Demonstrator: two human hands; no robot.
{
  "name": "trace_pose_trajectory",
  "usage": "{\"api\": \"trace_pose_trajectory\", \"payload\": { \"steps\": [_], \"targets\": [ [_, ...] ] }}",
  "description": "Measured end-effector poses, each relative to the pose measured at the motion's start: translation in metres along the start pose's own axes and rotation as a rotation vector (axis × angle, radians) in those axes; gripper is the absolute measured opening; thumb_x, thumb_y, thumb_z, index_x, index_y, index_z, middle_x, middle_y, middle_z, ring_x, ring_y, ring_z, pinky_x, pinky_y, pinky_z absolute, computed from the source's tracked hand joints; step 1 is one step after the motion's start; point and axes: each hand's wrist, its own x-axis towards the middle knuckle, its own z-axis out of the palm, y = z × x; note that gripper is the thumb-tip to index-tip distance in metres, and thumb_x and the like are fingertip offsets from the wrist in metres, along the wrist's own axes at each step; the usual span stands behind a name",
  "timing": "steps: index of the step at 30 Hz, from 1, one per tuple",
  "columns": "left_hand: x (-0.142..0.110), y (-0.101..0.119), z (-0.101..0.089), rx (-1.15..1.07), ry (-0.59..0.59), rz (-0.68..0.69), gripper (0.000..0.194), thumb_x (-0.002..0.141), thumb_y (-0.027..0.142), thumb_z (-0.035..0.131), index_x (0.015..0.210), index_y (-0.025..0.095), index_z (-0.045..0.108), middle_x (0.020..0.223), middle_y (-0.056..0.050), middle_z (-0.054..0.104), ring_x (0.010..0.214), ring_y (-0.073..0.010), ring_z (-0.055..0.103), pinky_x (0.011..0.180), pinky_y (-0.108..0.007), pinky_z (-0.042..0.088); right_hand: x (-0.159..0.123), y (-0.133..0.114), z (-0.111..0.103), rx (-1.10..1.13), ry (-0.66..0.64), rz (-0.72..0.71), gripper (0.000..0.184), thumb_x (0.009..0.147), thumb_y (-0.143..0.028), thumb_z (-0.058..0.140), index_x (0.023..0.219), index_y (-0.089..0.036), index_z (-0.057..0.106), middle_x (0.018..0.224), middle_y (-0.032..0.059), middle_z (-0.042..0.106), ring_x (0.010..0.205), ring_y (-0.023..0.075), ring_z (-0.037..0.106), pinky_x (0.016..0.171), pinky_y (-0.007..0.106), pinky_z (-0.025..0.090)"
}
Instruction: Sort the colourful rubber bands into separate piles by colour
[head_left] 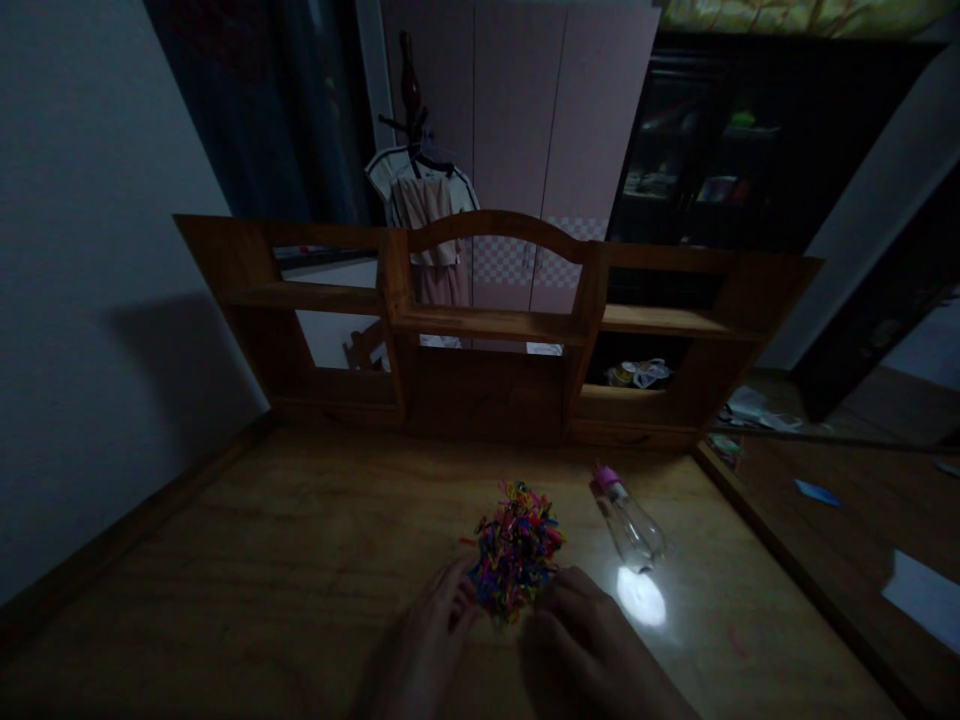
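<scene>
Place: looked like a room in a home
Wardrobe [517, 110]: stood at back, had pale doors
Coat stand [409, 80]: held clothes [427, 210]
Curtain [262, 120]: hung dark, left side
Cabinet [694, 160]: had glass doors
Table [300, 520]: was wooden, backed by shelf unit [487, 322]

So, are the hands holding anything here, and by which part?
Cannot tell: the left hand and right hand are at either side of the colourful pile, but too dim and blurred to show any held piece.

Multicoloured stringy heap [517, 548] between your left hand [441, 612] and right hand [579, 618]; clear, bulb-shaped, purple-capped bottle [632, 530] further right, ahead.
</scene>
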Motion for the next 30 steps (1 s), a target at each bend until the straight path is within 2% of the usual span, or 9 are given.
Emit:
{"api": "trace_pose_trajectory", "payload": {
  "steps": [2,5,8,11,15,18,23,27,30],
  "targets": [
    [0.004,0.007,0.009,-0.068,-0.008,0.049,0.048,0.081,0.019,0.05,0.128,0.021,0.052,0.103,-0.006,0.067,0.085,-0.0159,0.065,0.079,-0.026,0.053,0.004,-0.001,-0.006,0.029,0.038,-0.027,0.022,0.098,-0.025,0.043,0.086,-0.021,0.061,0.093,0.0035,0.06,0.089,0.018,0.057,0.078,0.027,0.045],
    [0.001,0.013,0.007,-0.112,0.041,0.072,0.042,0.086,0.023,0.048,0.128,0.022,0.052,0.101,-0.005,0.067,0.087,-0.0162,0.066,0.08,-0.027,0.054,0.005,0.012,-0.032,-0.033,0.283,0.014,0.025,0.099,-0.033,0.041,0.089,-0.02,0.06,0.093,0.0058,0.061,0.088,0.0201,0.057,0.077,0.03,0.046],
    [-0.006,0.015,-0.004,-0.101,0.125,0.046,0.035,0.088,0.032,0.051,0.121,0.024,0.057,0.098,-0.005,0.068,0.085,-0.0173,0.068,0.076,-0.026,0.056,-0.001,0.05,-0.066,-0.246,0.581,0.18,0.029,0.096,-0.042,0.046,0.11,-0.021,0.059,0.111,0.0109,0.058,0.099,0.0258,0.056,0.082,0.037,0.048],
    [-0.01,0.018,-0.011,-0.078,0.195,0.03,0.029,0.086,0.04,0.056,0.108,0.024,0.065,0.098,-0.005,0.069,0.085,-0.0186,0.069,0.072,-0.026,0.057,-0.011,0.099,-0.087,-0.427,0.713,0.274,0.049,0.086,-0.054,0.053,0.12,-0.019,0.056,0.115,0.0144,0.056,0.106,0.0322,0.054,0.084,0.045,0.049],
    [-0.012,0.027,-0.007,-0.07,0.174,0.068,0.021,0.087,0.036,0.054,0.097,0.025,0.069,0.1,-0.003,0.068,0.087,-0.0179,0.069,0.074,-0.025,0.057,-0.017,0.138,-0.08,-0.268,0.62,0.354,0.054,0.086,-0.054,0.053,0.126,-0.019,0.051,0.12,0.0158,0.055,0.105,0.0313,0.059,0.084,0.045,0.052],
    [-0.011,0.035,0.003,-0.028,0.101,0.125,0.019,0.089,0.027,0.051,0.095,0.027,0.069,0.102,-0.002,0.068,0.091,-0.0166,0.068,0.08,-0.025,0.055,-0.015,0.138,-0.067,-0.14,0.515,0.383,0.048,0.09,-0.051,0.049,0.127,-0.021,0.048,0.12,0.0139,0.057,0.104,0.029,0.062,0.083,0.041,0.053],
    [-0.009,0.045,0.013,0.009,0.074,0.208,0.02,0.088,0.022,0.052,0.096,0.026,0.069,0.107,-0.003,0.067,0.1,-0.0184,0.064,0.09,-0.029,0.051,-0.011,0.126,-0.06,-0.157,0.514,0.361,0.049,0.09,-0.049,0.049,0.13,-0.021,0.046,0.118,0.0128,0.059,0.104,0.0286,0.062,0.086,0.042,0.052],
    [-0.005,0.047,0.001,0.06,0.108,0.224,0.019,0.09,0.031,0.052,0.099,0.027,0.068,0.112,-0.003,0.064,0.102,-0.0196,0.063,0.09,-0.031,0.051,-0.012,0.127,-0.06,-0.208,0.561,0.338,0.055,0.089,-0.05,0.051,0.133,-0.019,0.045,0.119,0.0142,0.057,0.106,0.0298,0.06,0.088,0.045,0.051],
    [0.005,0.041,-0.018,0.064,0.198,0.204,0.026,0.092,0.04,0.049,0.108,0.027,0.065,0.12,-0.004,0.06,0.112,-0.0209,0.059,0.101,-0.035,0.045,-0.009,0.121,-0.066,-0.266,0.607,0.305,0.055,0.088,-0.052,0.052,0.131,-0.018,0.046,0.122,0.0142,0.055,0.11,0.0306,0.056,0.091,0.046,0.048]
  ]
}}
